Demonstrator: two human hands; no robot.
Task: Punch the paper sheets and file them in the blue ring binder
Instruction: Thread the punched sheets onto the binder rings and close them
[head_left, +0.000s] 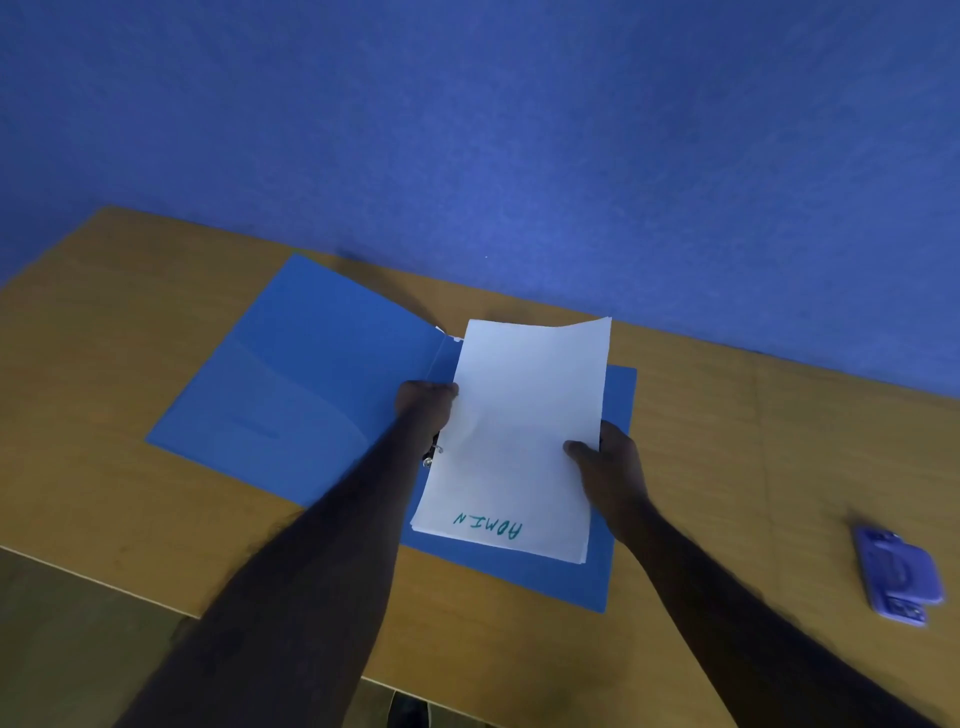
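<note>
The blue ring binder (291, 395) lies open on the table. Your left hand (426, 408) grips the paper sheets (519, 431) at their left edge, over the rings (434, 454), and your right hand (605, 467) pinches the right edge. If the holes miss the rings, the stack could buckle or tear.

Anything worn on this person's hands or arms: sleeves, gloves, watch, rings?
Both the left hand and right hand are ungloved, and both forearms are bare to the frame edge: no sleeve, watch or bracelet shows. Rings: too dim to tell.
</note>
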